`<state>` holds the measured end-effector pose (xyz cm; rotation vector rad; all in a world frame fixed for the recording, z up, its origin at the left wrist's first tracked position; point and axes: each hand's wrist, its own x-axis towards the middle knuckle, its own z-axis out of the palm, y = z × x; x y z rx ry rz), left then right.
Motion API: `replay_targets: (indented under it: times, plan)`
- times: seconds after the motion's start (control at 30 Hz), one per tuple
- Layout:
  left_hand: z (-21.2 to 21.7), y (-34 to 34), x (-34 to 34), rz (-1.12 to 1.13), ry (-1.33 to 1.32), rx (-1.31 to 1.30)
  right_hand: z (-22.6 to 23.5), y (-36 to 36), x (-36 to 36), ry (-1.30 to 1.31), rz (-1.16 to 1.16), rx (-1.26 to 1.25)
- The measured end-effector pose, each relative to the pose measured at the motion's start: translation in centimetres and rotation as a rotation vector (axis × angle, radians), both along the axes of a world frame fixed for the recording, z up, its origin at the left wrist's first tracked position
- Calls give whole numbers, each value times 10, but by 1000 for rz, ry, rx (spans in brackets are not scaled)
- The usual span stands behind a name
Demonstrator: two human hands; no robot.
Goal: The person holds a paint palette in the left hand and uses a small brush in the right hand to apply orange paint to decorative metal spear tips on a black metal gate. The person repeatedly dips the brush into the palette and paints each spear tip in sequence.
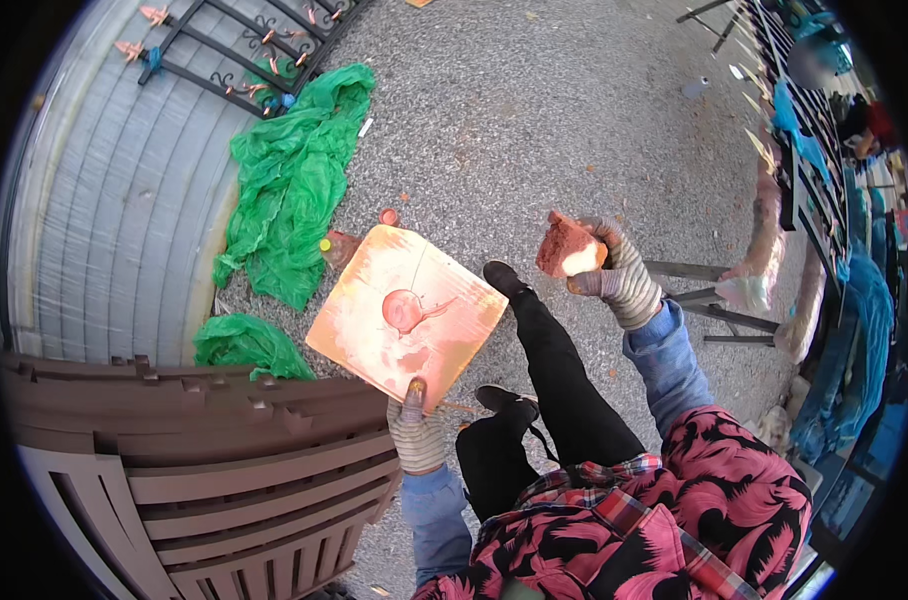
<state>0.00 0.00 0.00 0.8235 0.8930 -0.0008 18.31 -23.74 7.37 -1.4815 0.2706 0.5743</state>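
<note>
A: What is held by the left hand (416, 432)?

B: A paint-smeared orange board (406, 315) is pinched at its near edge by that striped-gloved hand, and kept tilted above the gravel ground (534, 110).

A: And the right hand (619, 272)?

B: A reddish sponge (568, 247) is gripped in its closed fingers, raised to the right of the board, apart from it.

A: What is seen around?

B: Green cloth (292, 180) is spread left of the board; stacked brown plastic chairs (204, 480) stand nearer, at lower left.
</note>
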Motion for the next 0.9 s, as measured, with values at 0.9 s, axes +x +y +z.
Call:
replay_targets:
  times: [0.9]
  plan:
    - [189,-174,-60,-753,-344,-403,225,-234,-392,-432,-987,485]
